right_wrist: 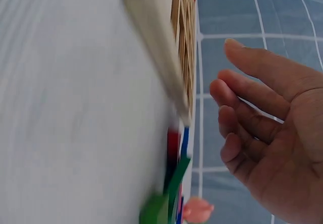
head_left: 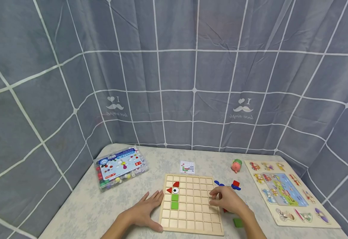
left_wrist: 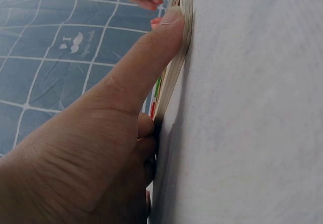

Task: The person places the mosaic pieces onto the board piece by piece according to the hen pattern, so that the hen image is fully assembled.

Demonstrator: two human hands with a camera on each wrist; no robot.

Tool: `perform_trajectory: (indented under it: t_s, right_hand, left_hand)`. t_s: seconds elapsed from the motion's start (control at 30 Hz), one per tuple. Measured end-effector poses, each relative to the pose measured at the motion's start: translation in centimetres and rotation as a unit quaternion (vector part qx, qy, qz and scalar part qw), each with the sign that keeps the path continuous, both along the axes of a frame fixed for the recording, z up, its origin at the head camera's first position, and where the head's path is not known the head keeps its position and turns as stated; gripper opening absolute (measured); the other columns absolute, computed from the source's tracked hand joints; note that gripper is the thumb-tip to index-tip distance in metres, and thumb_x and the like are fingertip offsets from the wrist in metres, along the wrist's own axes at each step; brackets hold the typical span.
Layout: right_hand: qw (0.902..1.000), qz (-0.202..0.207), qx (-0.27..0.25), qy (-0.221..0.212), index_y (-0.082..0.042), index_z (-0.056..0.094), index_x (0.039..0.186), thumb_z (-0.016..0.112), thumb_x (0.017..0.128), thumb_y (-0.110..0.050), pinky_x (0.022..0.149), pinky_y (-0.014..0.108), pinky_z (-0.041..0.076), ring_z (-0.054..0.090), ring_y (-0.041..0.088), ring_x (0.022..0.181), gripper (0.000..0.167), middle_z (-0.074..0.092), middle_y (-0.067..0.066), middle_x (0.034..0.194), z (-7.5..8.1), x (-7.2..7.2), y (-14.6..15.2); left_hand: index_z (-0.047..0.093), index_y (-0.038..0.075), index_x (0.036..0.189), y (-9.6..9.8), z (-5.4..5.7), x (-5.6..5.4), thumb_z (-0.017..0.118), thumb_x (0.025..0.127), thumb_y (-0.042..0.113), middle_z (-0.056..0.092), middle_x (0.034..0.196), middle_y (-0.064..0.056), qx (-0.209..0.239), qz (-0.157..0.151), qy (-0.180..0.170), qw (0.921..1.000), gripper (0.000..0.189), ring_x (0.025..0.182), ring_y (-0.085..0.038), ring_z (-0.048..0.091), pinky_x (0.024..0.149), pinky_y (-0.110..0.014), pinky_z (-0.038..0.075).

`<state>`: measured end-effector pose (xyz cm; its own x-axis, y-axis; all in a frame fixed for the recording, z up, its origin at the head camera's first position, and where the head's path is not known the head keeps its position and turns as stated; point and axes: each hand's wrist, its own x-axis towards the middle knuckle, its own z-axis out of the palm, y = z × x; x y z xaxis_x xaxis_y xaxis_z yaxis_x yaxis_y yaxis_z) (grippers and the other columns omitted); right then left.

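Note:
A wooden grid board (head_left: 191, 230) lies on the table. On its left side sit a red quarter-round piece (head_left: 176, 184), a red triangle (head_left: 169, 190), a white eye disc (head_left: 175, 190) and two green squares (head_left: 175, 201) in a column. My left hand (head_left: 146, 211) rests at the board's left edge, thumb against the rim and fingers extended. My right hand (head_left: 228, 200) hovers over the board's right edge, its fingers loosely bent. The right wrist view shows nothing between the thumb and fingers of that hand (right_wrist: 272, 118).
Blue pieces (head_left: 218, 183), a red-and-blue pair (head_left: 236, 185) and a green piece (head_left: 238, 222) lie right of the board. Behind it is a pattern card (head_left: 187, 167). A bead box (head_left: 121, 167) stands left; a pink toy (head_left: 236, 165) and picture puzzle (head_left: 290, 196) are at right.

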<state>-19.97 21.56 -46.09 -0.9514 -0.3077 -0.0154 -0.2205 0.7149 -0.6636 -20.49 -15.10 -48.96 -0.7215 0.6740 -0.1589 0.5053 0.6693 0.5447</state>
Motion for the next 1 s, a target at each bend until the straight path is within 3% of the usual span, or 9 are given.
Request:
perform_trajectory:
  t_s: [0.43, 0.7, 1.0]
  right_hand:
    - [0.9958, -0.068, 0.054, -0.031, -0.008, 0.073, 0.091, 0.082, 0.075, -0.015, 0.056, 0.02, 0.039, 0.047, 0.008, 0.064, 0.019, 0.06, -0.005, 0.074, 0.0, 1.1, 5.0]
    - [0.9794, -0.157, 0.09, -0.088, -0.008, 0.068, 0.077, 0.086, 0.07, -0.014, 0.06, 0.024, 0.038, 0.048, 0.013, 0.066, 0.02, 0.056, -0.001, 0.067, 0.2, 1.5, 6.0]
    - [0.9761, -0.151, 0.091, -0.128, -0.006, 0.07, 0.078, 0.085, 0.067, -0.007, 0.064, 0.026, 0.044, 0.051, 0.014, 0.068, 0.019, 0.059, 0.001, 0.07, 0.1, 1.5, 6.0]
  left_hand:
    - [0.02, 0.004, 0.155, 0.0, -0.1, -0.1, 0.075, 0.071, 0.063, 0.015, 0.164, -0.009, -0.004, 0.003, 0.002, 1.0, 0.116, 0.152, -0.03, 0.013, 0.121, -0.06, 0.005]
    - [0.02, 0.004, 0.155, 0.0, -0.2, -0.1, 0.075, 0.071, 0.063, 0.015, 0.164, -0.009, -0.004, 0.002, -0.002, 1.0, 0.117, 0.152, -0.03, 0.012, 0.121, -0.059, 0.004]
    - [0.021, 0.003, 0.155, 0.0, -0.1, -0.1, 0.075, 0.071, 0.063, 0.015, 0.164, -0.009, -0.003, 0.004, -0.005, 1.0, 0.116, 0.152, -0.031, 0.012, 0.121, -0.059, 0.003]
